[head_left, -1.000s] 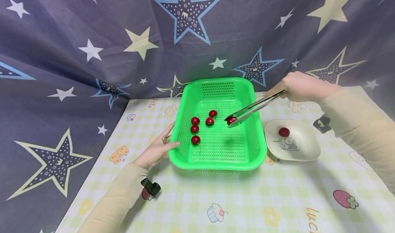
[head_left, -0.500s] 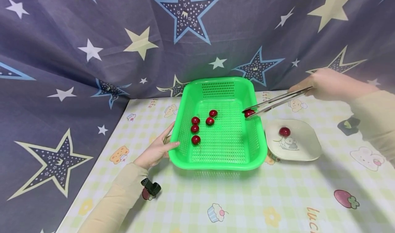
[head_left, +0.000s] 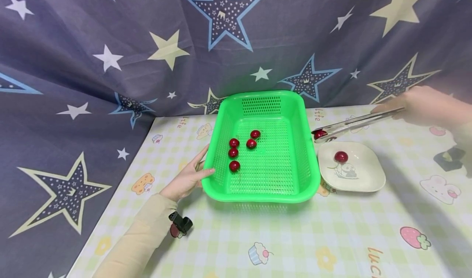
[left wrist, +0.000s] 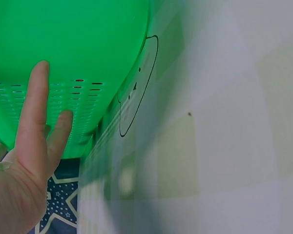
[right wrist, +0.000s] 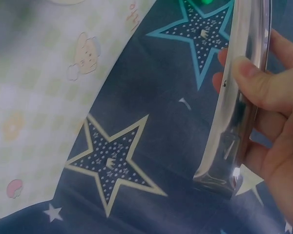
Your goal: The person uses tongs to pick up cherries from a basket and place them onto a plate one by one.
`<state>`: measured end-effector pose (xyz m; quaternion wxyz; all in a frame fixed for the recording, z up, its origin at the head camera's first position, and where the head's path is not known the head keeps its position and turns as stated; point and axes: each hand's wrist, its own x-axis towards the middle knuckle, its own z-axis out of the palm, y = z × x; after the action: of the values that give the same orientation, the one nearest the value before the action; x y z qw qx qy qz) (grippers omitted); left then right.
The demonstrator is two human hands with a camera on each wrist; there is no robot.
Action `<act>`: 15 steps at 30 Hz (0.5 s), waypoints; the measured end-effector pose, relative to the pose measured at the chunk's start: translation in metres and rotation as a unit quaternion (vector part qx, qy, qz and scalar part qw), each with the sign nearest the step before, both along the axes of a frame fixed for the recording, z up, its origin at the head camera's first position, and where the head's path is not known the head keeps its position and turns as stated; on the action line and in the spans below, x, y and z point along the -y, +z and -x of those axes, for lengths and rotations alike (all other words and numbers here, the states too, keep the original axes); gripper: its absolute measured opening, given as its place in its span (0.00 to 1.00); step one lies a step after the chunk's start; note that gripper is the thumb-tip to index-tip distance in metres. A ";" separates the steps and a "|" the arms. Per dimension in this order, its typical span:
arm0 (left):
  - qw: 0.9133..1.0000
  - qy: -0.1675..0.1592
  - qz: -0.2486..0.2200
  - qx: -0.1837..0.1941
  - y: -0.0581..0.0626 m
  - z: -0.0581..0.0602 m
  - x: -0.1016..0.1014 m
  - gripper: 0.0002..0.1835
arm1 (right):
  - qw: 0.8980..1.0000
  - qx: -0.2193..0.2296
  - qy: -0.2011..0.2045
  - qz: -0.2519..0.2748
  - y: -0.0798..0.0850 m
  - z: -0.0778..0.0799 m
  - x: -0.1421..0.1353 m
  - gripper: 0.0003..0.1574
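My right hand (head_left: 427, 104) grips a pair of metal tongs (right wrist: 237, 112), its thumb pressed along one arm. The tongs' tips pinch a dark red cherry (head_left: 320, 134) just outside the right rim of a green plastic basket (head_left: 258, 198), near the back of a cream dish (head_left: 368, 184). A single cherry (head_left: 341, 157) with a stem lies in that dish. Several more cherries (head_left: 234, 166) sit in the left and middle of the basket. Against the basket's left side rests my left hand (head_left: 186, 179), its fingers (left wrist: 35, 107) straight along the slotted outer wall and its thumb at the rim.
The table is covered by a checked cloth (head_left: 295, 245) with printed cupcakes, flowers and strawberries. Behind and to the left hangs a dark star-patterned curtain (head_left: 129, 24), close to the basket's back edge. A small black wrist camera (head_left: 180, 223) sits on my left sleeve.
My right hand has moved right, carrying the cherry in the tongs from over the middle of the basket past its right rim. My left hand and the basket have stayed put.
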<state>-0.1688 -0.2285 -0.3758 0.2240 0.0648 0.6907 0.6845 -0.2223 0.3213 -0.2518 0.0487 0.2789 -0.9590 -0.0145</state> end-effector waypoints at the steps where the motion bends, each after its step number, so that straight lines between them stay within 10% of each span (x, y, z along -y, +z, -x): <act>1: 1.000 -0.002 0.001 -0.002 0.000 0.000 0.000 0.46 | 1.000 0.003 -0.008 0.003 -0.001 -0.002 -0.002 0.23; 15: 1.000 -0.002 0.005 -0.002 0.000 0.000 0.000 0.46 | 0.996 0.061 -0.060 0.004 -0.024 -0.015 -0.031 0.22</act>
<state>-0.1688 -0.2281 -0.3755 0.2241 0.0660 0.6945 0.6805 -0.2070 0.3522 -0.2757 -0.0094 0.2205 -0.9753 0.0036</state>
